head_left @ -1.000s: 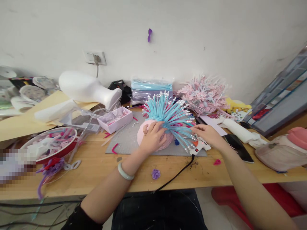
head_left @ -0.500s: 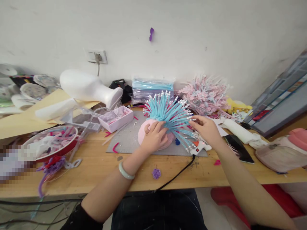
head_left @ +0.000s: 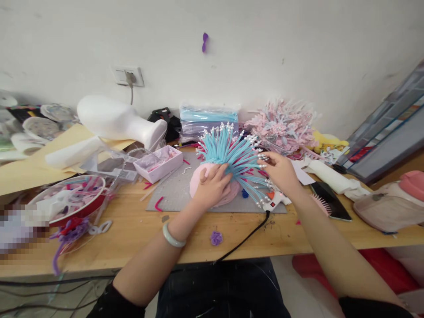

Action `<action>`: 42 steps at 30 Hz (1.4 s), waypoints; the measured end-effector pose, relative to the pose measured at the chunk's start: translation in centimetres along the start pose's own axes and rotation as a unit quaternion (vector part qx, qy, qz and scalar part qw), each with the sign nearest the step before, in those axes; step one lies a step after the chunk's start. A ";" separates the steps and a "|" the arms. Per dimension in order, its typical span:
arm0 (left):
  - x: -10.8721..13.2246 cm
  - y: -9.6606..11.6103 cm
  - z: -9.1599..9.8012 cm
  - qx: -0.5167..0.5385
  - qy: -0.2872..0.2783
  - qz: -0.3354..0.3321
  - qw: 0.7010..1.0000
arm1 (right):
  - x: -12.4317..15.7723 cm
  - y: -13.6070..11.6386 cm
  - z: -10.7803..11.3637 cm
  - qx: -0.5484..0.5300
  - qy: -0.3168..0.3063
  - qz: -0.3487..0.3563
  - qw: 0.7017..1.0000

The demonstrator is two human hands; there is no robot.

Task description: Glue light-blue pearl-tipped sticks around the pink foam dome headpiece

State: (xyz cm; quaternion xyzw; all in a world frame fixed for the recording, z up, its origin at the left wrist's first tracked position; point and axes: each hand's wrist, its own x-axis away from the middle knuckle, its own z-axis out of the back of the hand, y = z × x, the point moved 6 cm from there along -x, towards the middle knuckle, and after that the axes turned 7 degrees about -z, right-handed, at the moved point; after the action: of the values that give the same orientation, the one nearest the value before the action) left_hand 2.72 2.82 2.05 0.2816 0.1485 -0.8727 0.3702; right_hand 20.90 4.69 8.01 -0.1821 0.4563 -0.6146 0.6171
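On a grey cutting mat (head_left: pixel 172 176) lies a fan-shaped piece of light blue pipe-cleaner stems (head_left: pixel 232 154) tipped with white pearl beads. The stems spread out from a round pink fuzzy base (head_left: pixel 198 176). My left hand (head_left: pixel 213 184) lies over this base, its fingers curled where the blue stems begin. At the right side of the fan, my right hand (head_left: pixel 280 171) pinches beaded stem ends between thumb and fingers. Just below that hand sits a white glue gun (head_left: pixel 274 204), partly covered by stems, its black cord running toward the table's front edge.
A purple flower (head_left: pixel 216 238) lies near the front edge. Left stand a lilac box (head_left: pixel 159 164), a white mannequin head (head_left: pixel 109 117) and a red-rimmed basket (head_left: pixel 74 216). Pink bead-and-stem work (head_left: pixel 281 126) is at the back; a black phone-like slab (head_left: pixel 334 203) and hairbrush (head_left: pixel 320 204) lie right.
My right hand has moved slightly up along the beaded stem ends. The left hand keeps its place on the base. The whole view has shifted a little.
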 end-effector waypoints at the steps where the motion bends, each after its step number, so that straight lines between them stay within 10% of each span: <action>1: 0.0 0.0 0.0 -0.003 0.002 -0.004 1.000 | 0.0 0.1 0.0 -0.006 -0.002 -0.006 1.000; 42: 0.1 0.4 -0.1 -0.046 0.008 -0.021 0.999 | 0.1 4.2 0.1 -0.150 -0.009 -0.192 0.970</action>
State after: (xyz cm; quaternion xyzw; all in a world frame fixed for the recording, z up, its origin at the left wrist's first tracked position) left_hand 3.04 2.55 1.86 0.2680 0.1972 -0.8704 0.3629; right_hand 23.45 5.25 4.77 -0.3625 0.4942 -0.6445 0.4572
